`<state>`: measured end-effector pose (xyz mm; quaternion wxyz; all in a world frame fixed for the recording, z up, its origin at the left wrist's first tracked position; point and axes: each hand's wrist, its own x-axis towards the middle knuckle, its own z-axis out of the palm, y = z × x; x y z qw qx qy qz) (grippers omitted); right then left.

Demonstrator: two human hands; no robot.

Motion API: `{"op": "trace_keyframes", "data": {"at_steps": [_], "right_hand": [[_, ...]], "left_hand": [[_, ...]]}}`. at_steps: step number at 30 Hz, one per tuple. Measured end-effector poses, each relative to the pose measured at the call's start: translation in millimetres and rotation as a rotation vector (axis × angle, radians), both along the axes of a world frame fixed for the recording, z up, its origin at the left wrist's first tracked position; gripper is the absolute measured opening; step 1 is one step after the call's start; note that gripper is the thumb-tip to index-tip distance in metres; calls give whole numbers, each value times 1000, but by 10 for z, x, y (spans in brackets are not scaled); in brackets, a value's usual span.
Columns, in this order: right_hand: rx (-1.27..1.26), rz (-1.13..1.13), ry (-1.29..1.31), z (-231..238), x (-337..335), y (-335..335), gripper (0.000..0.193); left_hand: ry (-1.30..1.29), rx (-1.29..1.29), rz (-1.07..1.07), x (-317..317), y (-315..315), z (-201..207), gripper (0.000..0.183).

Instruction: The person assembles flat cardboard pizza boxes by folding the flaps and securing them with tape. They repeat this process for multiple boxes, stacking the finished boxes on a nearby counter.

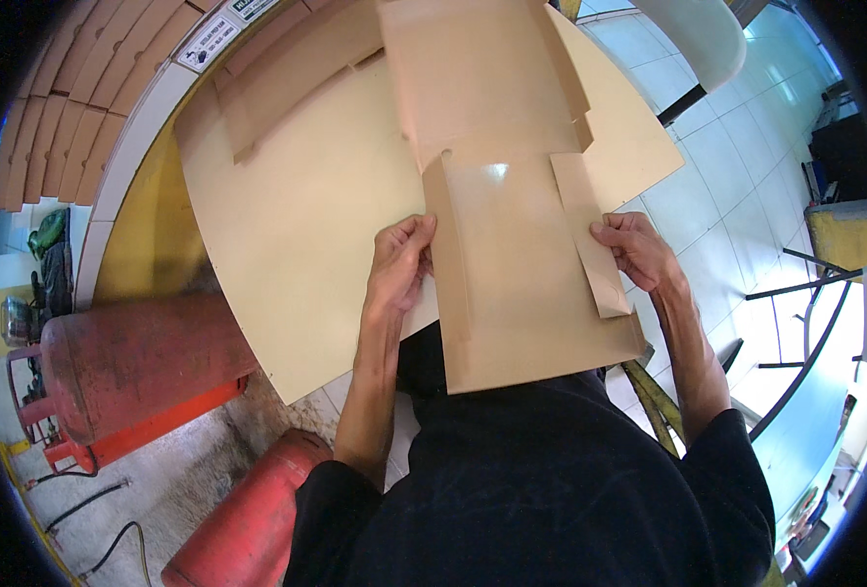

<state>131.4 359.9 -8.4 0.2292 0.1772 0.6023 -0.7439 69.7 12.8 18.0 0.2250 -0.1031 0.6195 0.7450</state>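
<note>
A brown cardboard box blank [512, 254], partly folded with its lid panel spread out beyond, lies between my hands. Its near edge reaches my black shirt. My left hand [400, 260] pinches the raised left side flap, thumb on the inner face. On the other side, my right hand [639, 247] grips the right side flap [582, 225], which is folded inward over the base. Fingers of both hands are partly hidden behind the cardboard. Under the blank is a pale cream tabletop [296, 245].
Another flat cardboard piece [296, 78] lies at the table's far left. Stacked brown boxes [81, 88] stand at upper left. Red gas cylinders [150, 367] lie at lower left with hoses near them. A white chair [693, 39] is at upper right, a blue table [805, 470] at right.
</note>
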Motion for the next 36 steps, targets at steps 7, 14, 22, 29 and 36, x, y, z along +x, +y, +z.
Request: {"op": "trace_keyframes", "data": {"at_steps": [7,14,22,29,36], "right_hand": [[33,-76,93,-70,-306,32,26],[88,-60,8,130,-295,-71,25],[156,-89,50,14,-547,37,25],[-20,-204,168,121,-476,-28,43],[1,54,274,420,-226,-54,95]], "left_hand": [[63,-78,-86,-10,11,-78,29],[119,-2,-26,-278,55,-120,29],[49,-71,-33,-350,172,-86,32],[173,-106,40,-563,201,-116,30],[364,-84,39,-487,389,286,37]]}}
